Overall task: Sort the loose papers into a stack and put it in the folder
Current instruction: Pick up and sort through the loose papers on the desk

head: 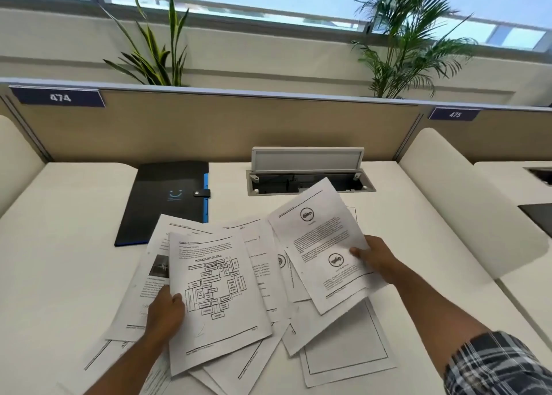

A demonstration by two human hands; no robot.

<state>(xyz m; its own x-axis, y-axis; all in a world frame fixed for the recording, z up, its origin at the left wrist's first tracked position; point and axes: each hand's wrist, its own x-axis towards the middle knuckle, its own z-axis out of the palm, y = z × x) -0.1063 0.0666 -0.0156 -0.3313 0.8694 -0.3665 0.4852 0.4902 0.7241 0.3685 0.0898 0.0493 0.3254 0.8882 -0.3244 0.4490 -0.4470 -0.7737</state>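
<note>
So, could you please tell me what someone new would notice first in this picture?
Probably the loose papers fanned across the white desk, with the left hand gripping the workflow-diagram sheet and the right hand holding the sheet with round icons. Next, the closed black folder behind on the left, and the open cable hatch at the back.

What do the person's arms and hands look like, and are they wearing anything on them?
Both hands, the left hand and the right hand, are bare, with no gloves, rings or watch showing. The left forearm is bare as far as the picture shows. The right arm has a plaid sleeve in dark blue, grey and white, ending above the forearm.
</note>
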